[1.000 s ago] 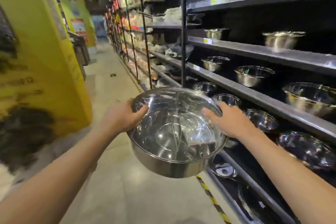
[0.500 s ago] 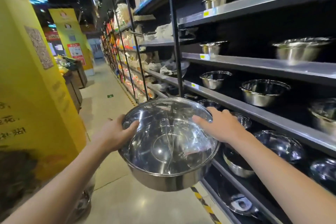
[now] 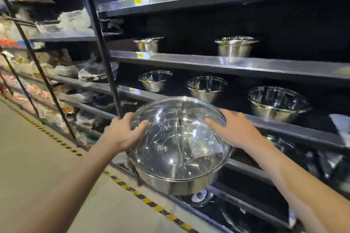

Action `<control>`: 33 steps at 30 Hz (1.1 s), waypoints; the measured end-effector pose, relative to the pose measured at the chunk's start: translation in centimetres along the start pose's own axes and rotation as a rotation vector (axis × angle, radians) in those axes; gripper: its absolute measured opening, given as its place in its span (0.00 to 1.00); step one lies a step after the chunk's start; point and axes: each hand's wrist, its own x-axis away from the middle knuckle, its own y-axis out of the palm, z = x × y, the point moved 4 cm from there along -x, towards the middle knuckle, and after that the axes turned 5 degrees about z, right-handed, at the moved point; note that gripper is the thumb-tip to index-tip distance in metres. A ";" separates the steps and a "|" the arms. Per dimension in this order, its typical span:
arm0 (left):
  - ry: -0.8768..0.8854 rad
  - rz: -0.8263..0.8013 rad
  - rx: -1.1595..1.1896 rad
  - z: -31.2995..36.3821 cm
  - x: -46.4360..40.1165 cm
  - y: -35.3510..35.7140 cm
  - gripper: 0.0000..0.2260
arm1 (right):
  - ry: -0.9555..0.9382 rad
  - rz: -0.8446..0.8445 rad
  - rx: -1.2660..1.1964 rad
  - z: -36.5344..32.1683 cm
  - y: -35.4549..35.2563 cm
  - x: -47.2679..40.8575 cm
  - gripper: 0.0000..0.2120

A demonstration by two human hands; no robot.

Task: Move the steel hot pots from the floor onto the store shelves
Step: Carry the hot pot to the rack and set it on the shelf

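Observation:
I hold a wide steel hot pot (image 3: 176,159) with a divider down its middle, wrapped in clear film, in the air in front of the shelves. My left hand (image 3: 123,134) grips its left rim, thumb over the top. My right hand (image 3: 233,134) grips the right rim, fingers lying over the film. The pot tilts toward me, level with the lower shelf (image 3: 284,130). Smaller steel pots stand on the shelves behind: three bowls (image 3: 206,89) on the shelf just above the pot and lidded pots (image 3: 234,47) higher up.
Dark metal shelving fills the right side, with a black upright post (image 3: 106,58) just left of the pot. More steel ware lies on the bottom shelves (image 3: 200,196). A yellow-black striped line (image 3: 132,189) runs along the floor by the shelf base. Packaged goods (image 3: 37,89) crowd the left bay.
My view has swung right from the aisle to face the shelves. Both hands have carried the pot right and closer to the shelf front, keeping the same grip.

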 end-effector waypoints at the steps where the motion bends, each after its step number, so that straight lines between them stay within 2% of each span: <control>1: 0.040 -0.031 0.001 0.3 -1.0 0.8 0.46 | 0.053 0.018 0.003 0.5 -0.1 0.8 0.55; 8: 0.271 -0.188 0.096 4.7 -2.3 5.5 0.47 | 0.341 0.109 0.055 5.2 -1.3 7.8 0.54; 13: 0.319 -0.321 0.111 8.1 -0.3 10.0 0.50 | 0.442 0.108 0.091 10.0 -1.5 11.5 0.56; 17: 0.340 -0.352 0.118 9.6 2.1 13.9 0.48 | 0.524 0.123 0.111 13.8 0.3 14.8 0.55; 25: 0.311 -0.467 0.094 7.4 8.9 25.8 0.35 | 0.642 0.018 0.086 21.5 10.6 20.6 0.52; 29: 0.303 -0.508 0.048 5.2 11.1 34.3 0.37 | 0.679 -0.017 0.135 26.7 18.2 21.5 0.51; 33: 0.283 -0.519 0.045 3.0 12.2 43.9 0.42 | 0.720 -0.030 0.082 32.1 26.5 22.0 0.53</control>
